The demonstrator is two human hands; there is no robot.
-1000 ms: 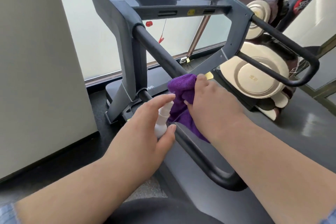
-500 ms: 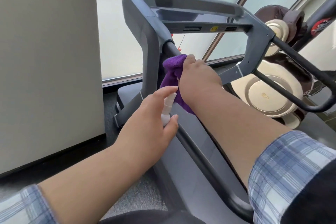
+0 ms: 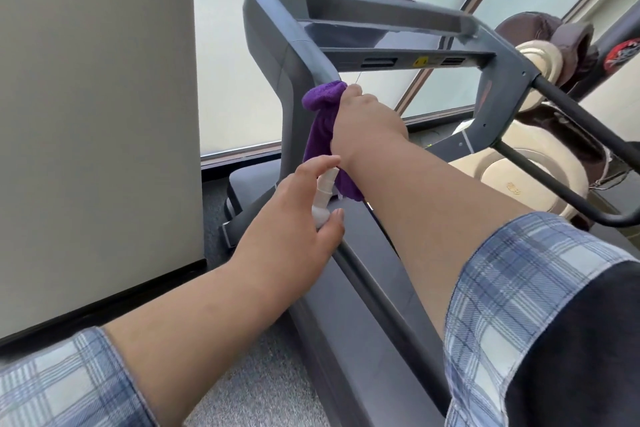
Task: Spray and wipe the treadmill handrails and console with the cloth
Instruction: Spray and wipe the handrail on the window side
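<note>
Two hands engaged: the right hand [image 3: 367, 121] clutches a crumpled purple microfibre cloth [image 3: 320, 118] against the top of the black tubular handrail [image 3: 374, 281], beside the grey treadmill console frame [image 3: 277, 31]. Just below, the left hand [image 3: 294, 218] grips a small white spray bottle [image 3: 323, 191], forefinger atop its nozzle.

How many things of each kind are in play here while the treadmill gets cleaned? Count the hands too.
hands: 2, the left hand and the right hand
cloth: 1, purple
spray bottle: 1, white
treadmill: 1, dark grey
massage chair: 1, brown and cream
Total: 6
</note>
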